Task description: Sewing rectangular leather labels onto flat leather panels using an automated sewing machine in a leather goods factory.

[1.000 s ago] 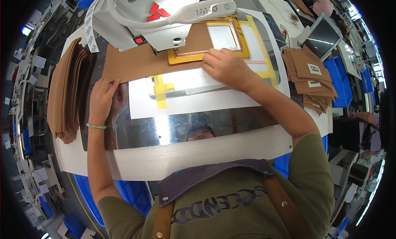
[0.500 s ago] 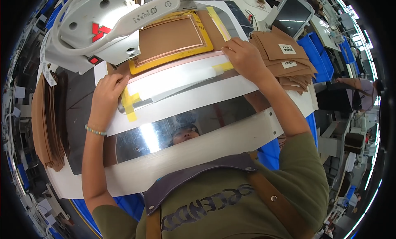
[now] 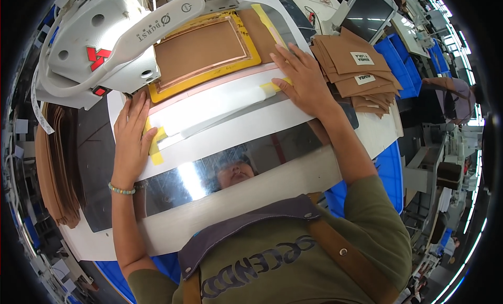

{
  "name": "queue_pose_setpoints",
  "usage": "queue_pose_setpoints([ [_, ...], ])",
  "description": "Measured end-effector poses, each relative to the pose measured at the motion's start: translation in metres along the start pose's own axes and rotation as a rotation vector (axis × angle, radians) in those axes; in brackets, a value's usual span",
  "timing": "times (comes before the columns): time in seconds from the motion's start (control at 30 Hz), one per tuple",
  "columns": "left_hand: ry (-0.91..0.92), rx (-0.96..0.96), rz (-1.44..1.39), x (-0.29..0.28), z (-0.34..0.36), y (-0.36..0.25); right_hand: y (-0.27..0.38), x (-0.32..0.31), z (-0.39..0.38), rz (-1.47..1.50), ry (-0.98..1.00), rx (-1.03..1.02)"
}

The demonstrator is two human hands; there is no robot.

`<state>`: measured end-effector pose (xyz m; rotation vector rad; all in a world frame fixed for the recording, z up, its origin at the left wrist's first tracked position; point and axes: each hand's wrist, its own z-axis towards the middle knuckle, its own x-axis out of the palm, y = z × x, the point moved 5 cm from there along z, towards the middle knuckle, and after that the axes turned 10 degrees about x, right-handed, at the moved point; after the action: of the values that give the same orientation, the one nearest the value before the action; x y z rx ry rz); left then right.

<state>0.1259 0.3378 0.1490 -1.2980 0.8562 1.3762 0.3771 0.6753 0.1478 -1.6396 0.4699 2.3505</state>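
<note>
A brown sheet (image 3: 201,51) lies under a yellow rectangular frame (image 3: 220,69) with a copper-coloured inner border. Both sit at the far end of a white board (image 3: 220,127), which carries strips of yellow tape. My left hand (image 3: 132,133) rests flat on the board's left edge, its fingertips at the sheet's near left corner. My right hand (image 3: 303,83) is spread at the right side, touching the sheet's near right corner, with the thumb by a piece of tape. The fingers of both hands are extended and grip nothing.
A white machine head (image 3: 99,39) with a lamp (image 3: 162,29) overhangs the far left. Stacks of brown pieces stand left (image 3: 57,162) and right (image 3: 359,68). A shiny metal plate (image 3: 236,167) lines the near side. Blue bins (image 3: 398,68) and a screen (image 3: 369,15) stand at the right.
Both hands have gone from bent, pinching fingers at the sheet's near corners to fingers stretched out flat. The whole view has shifted slightly.
</note>
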Motion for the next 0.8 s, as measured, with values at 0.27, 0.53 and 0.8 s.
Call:
queue_pose_setpoints([
  [0.27, -0.019, 0.042, 0.024, -0.003, 0.001, -0.002, 0.001, 0.001, -0.001, -0.161, 0.013, -0.008],
  [0.53, -0.070, 0.043, 0.048, -0.007, -0.007, 0.002, 0.005, -0.003, 0.000, -0.148, -0.039, -0.004],
  [0.8, -0.131, 0.056, 0.041, -0.011, -0.010, 0.009, 0.010, -0.002, 0.005, -0.102, 0.014, -0.031],
])
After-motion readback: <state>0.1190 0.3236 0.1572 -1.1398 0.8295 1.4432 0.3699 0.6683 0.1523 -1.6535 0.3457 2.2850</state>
